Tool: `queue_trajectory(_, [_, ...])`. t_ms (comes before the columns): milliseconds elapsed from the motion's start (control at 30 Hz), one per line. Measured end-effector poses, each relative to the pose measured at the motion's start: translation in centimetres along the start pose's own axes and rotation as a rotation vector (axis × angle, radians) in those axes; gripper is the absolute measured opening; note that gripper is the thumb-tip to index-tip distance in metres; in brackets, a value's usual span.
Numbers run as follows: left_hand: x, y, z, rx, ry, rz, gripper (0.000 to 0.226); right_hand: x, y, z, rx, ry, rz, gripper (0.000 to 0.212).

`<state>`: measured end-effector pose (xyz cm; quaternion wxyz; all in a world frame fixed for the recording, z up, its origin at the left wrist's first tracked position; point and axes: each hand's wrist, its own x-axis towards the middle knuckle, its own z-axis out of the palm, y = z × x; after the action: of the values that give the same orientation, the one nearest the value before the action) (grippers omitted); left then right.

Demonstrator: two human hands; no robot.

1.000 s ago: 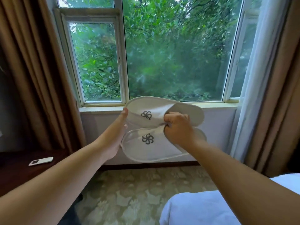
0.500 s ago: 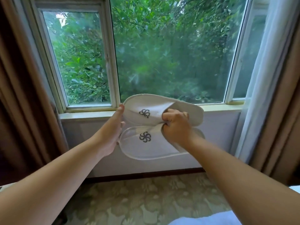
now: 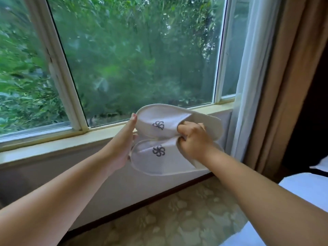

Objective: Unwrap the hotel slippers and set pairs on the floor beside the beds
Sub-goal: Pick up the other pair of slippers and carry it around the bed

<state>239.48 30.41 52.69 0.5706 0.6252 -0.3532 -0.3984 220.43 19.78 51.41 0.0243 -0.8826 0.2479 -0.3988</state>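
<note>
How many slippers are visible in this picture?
2. The upper slipper sits just above the lower slipper; the right hand grips both, the left hand touches their toes. None seems hidden.

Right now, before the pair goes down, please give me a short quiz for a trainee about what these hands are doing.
1. True or false: both slippers are already set down.
2. The right hand pinches: A. the heels; B. the uppers' edges; C. the curtain.
3. Which ends does the left hand touch?
Key: 1 false, they are held up; 2 B; 3 the toe ends.
</note>
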Motion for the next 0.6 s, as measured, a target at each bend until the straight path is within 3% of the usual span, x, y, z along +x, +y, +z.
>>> queue_trajectory(100, [5.1, -0.4, 1.7, 0.017, -0.067, -0.012, 0.046, 1.2, 3.6, 1.0, -0.075, -0.054, 0.096, 0.040])
queue_trajectory(367, [19.8, -2.1, 9.0, 0.077, -0.231, -0.047, 0.050, 3.1, 16.9, 5.0, -0.057, -0.014, 0.378, 0.039])
queue_trajectory(600, [31.1, -2.7, 16.8, 0.207, -0.329, -0.024, 0.052, 3.6, 27.4, 7.4, -0.009, -0.006, 0.456, 0.046])
